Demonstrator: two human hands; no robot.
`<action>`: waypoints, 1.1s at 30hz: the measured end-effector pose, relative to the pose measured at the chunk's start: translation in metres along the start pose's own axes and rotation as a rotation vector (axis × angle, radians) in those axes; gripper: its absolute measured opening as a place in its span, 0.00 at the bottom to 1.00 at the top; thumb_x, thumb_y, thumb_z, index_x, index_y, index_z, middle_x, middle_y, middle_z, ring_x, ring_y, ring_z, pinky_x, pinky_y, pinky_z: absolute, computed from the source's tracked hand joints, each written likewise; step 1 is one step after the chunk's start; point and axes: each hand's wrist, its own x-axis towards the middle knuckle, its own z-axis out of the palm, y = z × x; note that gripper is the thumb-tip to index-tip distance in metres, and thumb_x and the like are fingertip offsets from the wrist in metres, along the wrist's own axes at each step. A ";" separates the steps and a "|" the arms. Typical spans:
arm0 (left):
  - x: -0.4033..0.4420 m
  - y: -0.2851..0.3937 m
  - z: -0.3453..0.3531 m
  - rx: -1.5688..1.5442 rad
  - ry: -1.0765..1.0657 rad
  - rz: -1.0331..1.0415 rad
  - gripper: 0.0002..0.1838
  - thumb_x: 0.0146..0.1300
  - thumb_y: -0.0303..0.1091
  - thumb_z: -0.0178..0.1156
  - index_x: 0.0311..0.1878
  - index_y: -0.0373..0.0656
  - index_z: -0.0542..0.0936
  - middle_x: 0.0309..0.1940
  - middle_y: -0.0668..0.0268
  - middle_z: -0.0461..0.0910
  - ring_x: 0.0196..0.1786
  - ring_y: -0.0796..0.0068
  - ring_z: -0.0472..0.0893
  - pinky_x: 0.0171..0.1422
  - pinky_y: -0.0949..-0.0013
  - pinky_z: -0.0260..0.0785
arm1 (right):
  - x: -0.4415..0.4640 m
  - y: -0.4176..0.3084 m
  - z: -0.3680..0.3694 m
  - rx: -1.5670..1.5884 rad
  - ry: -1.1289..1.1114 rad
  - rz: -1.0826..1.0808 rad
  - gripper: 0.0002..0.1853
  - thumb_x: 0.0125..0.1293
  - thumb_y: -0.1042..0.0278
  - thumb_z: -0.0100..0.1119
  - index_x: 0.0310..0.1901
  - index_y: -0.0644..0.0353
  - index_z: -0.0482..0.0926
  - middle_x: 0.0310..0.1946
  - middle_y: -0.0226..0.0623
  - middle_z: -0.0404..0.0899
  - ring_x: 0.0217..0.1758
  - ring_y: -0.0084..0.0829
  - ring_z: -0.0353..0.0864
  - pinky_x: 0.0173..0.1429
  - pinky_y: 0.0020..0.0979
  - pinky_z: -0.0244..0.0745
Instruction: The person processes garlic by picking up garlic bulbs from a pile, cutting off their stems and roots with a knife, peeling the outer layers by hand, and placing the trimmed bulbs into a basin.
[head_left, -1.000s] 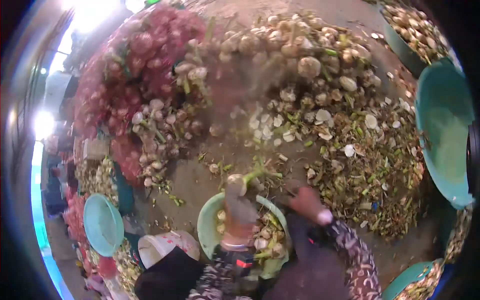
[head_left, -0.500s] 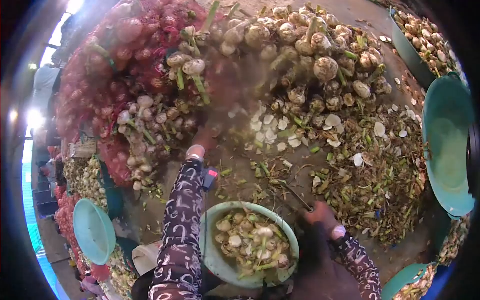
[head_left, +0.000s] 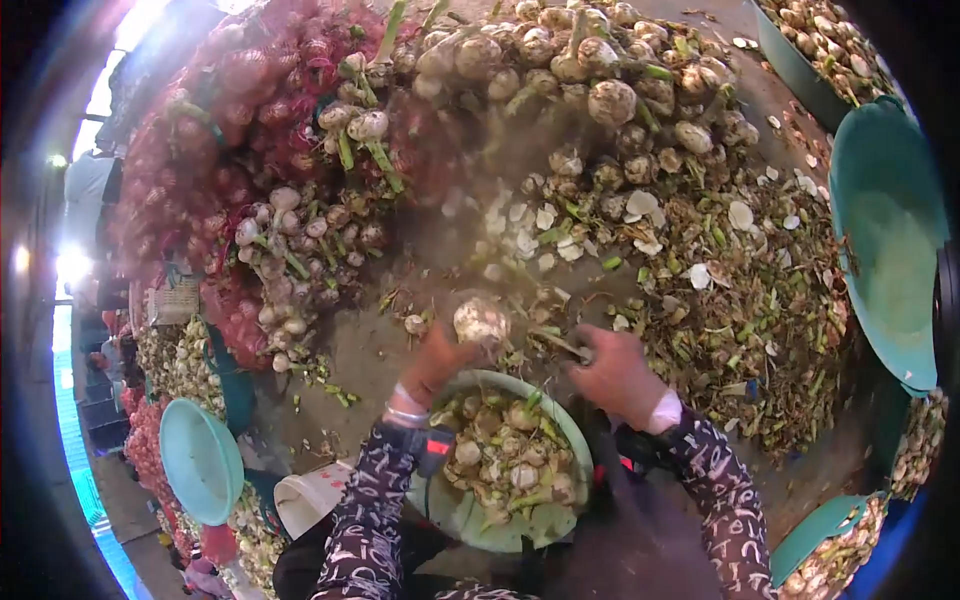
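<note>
My left hand (head_left: 437, 364) is closed around a large garlic bulb (head_left: 481, 322) above the back rim of a pale green basin (head_left: 577, 437). Trimmed garlic bulbs (head_left: 522, 476) fill much of that basin. To the right, my right hand (head_left: 615, 374) is closed at the end of the bulb's stem (head_left: 553, 341); a small metallic edge shows by the fingers, and the rest of the tool is hidden.
Untrimmed garlic (head_left: 612, 103) is heaped at the back, beside red mesh sacks (head_left: 190, 170) at left. Cut stems and peelings (head_left: 740, 330) cover the floor at right, near a large teal basin (head_left: 890, 250). A light-blue basin (head_left: 201, 461) stands at left.
My left hand has come back from the pile at the upper left and now holds a large bulb over the basin. My right hand has moved up and left, to the stem.
</note>
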 end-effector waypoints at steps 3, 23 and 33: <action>-0.018 0.014 0.024 0.206 -0.031 0.054 0.29 0.42 0.26 0.67 0.51 0.40 0.68 0.40 0.65 0.76 0.43 0.75 0.76 0.46 0.71 0.71 | -0.008 -0.027 0.000 -0.063 0.073 -0.294 0.16 0.47 0.59 0.61 0.35 0.60 0.73 0.22 0.44 0.76 0.30 0.47 0.77 0.33 0.43 0.71; -0.068 0.052 0.092 0.031 0.049 0.190 0.25 0.45 0.29 0.66 0.48 0.36 0.71 0.39 0.62 0.77 0.41 0.73 0.78 0.48 0.71 0.70 | -0.007 0.077 -0.013 -0.103 0.144 0.167 0.22 0.54 0.52 0.58 0.41 0.63 0.77 0.36 0.51 0.78 0.39 0.47 0.78 0.43 0.41 0.72; -0.071 -0.028 0.045 -0.889 0.291 0.039 0.26 0.57 0.54 0.54 0.51 0.45 0.70 0.44 0.58 0.74 0.40 0.59 0.75 0.42 0.62 0.72 | -0.007 0.079 0.038 0.168 0.090 0.055 0.18 0.54 0.56 0.56 0.38 0.62 0.78 0.32 0.51 0.78 0.38 0.49 0.78 0.41 0.40 0.73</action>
